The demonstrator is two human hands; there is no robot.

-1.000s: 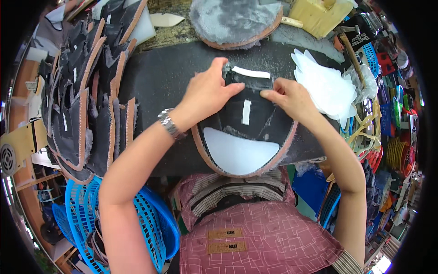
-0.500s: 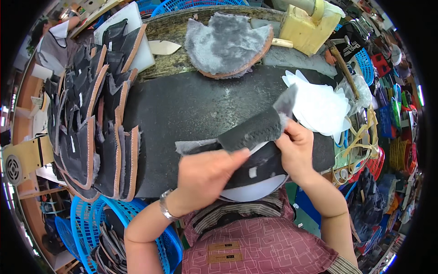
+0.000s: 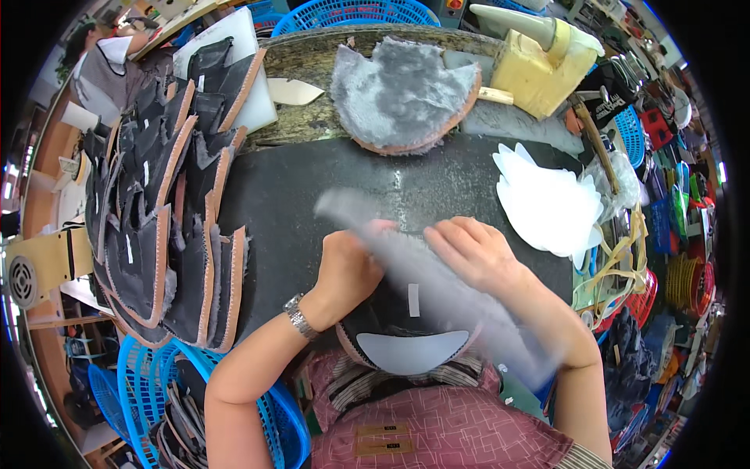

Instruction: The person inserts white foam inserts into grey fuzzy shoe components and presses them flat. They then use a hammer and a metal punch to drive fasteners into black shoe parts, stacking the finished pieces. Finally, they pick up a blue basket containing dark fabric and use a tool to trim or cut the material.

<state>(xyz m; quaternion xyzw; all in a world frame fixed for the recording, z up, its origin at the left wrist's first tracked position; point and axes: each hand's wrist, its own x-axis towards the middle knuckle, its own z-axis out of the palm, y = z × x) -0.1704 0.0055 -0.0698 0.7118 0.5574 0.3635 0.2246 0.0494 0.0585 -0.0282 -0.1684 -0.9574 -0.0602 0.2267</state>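
Observation:
In front of my body lies a black fleece-lined shoe upper (image 3: 387, 313), with a whitish crescent-shaped stiffener (image 3: 414, 352) at its near, curved edge and a small white label. A grey furry part (image 3: 437, 273) of it, smeared by motion, stretches diagonally from beyond my left hand to beneath my right forearm. My left hand (image 3: 349, 262) is closed on the upper's far left part, its fingertips partly hidden by the fur. Stretched-out fingers show on my right hand (image 3: 478, 252), which lies along the fur's right side; its thumb is hidden.
Overlapping black uppers with tan stitched edges (image 3: 168, 234) are heaped at left. A fleece piece (image 3: 406, 94) lies fur-up at the far side, beside a yellow block-shaped tool (image 3: 539, 74). White plastic pieces (image 3: 547, 199) fan out at right. A blue basket (image 3: 148, 383) stands lower left.
The upper has been turned and its furry part swung across, fur now showing. My left hand has moved away from me; my right hand has shifted left and its fingers have straightened.

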